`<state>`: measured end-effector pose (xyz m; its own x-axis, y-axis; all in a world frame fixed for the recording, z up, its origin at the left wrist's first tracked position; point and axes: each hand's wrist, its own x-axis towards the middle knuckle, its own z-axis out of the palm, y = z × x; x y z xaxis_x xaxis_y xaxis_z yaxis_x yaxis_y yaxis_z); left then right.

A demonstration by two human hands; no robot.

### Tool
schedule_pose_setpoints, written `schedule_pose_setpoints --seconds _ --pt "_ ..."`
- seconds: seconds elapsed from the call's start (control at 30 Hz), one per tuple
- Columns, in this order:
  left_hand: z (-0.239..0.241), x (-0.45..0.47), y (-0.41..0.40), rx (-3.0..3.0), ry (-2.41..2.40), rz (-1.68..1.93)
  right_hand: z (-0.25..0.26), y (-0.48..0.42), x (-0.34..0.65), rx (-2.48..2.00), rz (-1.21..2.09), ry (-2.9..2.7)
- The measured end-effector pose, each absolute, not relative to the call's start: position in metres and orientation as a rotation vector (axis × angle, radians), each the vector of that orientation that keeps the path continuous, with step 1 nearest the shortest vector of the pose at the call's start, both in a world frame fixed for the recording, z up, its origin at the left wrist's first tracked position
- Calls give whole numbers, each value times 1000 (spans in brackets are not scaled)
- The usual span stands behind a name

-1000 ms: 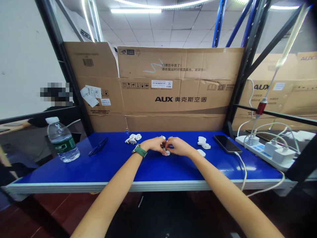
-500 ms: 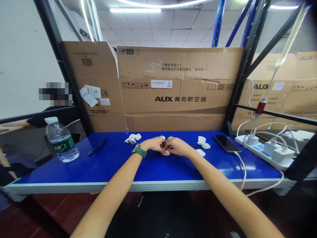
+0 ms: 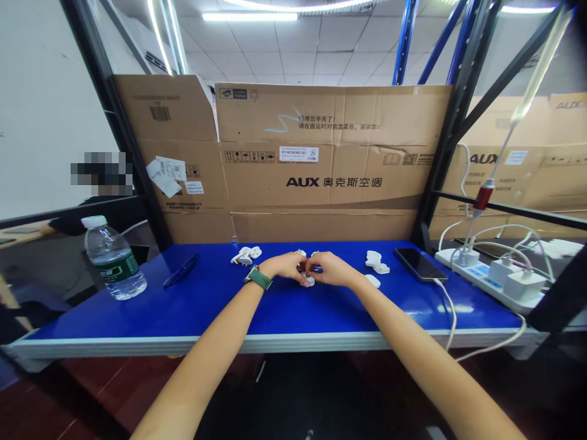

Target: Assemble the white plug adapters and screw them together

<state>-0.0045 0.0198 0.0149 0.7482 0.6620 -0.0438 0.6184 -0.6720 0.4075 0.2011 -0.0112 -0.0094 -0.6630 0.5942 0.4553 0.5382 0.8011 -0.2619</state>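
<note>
My left hand (image 3: 287, 266), with a green-strapped watch (image 3: 258, 278) at the wrist, is closed on a small white plastic part (image 3: 309, 280) just above the blue tabletop. Against it, my right hand (image 3: 334, 269) has thumb and fingertips pinched together at the part. Whatever lies between those right fingertips is too small to make out. Behind the hands, more white pieces show only in part. To the left lies a pile of white plastic pieces (image 3: 246, 256) with some metal bits. On the right are smooth white pieces (image 3: 376, 262) and a single white cover-like piece (image 3: 372, 281).
A water bottle (image 3: 114, 259) and dark glasses (image 3: 181, 271) are at the left. A phone (image 3: 419, 265) with a charging cable lies at the right, near a power strip (image 3: 493, 282) with several chargers. Cardboard (image 3: 330, 214) walls the back. Beyond the left frame is another person.
The right hand's fingers have shifted slightly, and a gap now shows between its thumb and curled fingers. The left hand stays in place with the white part.
</note>
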Motion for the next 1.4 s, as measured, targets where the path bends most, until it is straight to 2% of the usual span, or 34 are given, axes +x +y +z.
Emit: schedule_pose_setpoints --seconds 0.23,0.47,0.6,0.83,1.4 --pt "12 -5 21 2482 983 173 4 -18 202 -825 273 -2221" --pt "10 -5 24 2485 989 189 18 -23 202 -515 1008 -1534" --pt "10 -4 25 2496 932 176 18 -26 200 -384 1212 -1404" --pt "12 -2 21 2522 939 156 12 -28 188 -445 1290 -1456" --pt "10 -2 24 2506 907 158 1 -24 181 -255 1434 -1354"
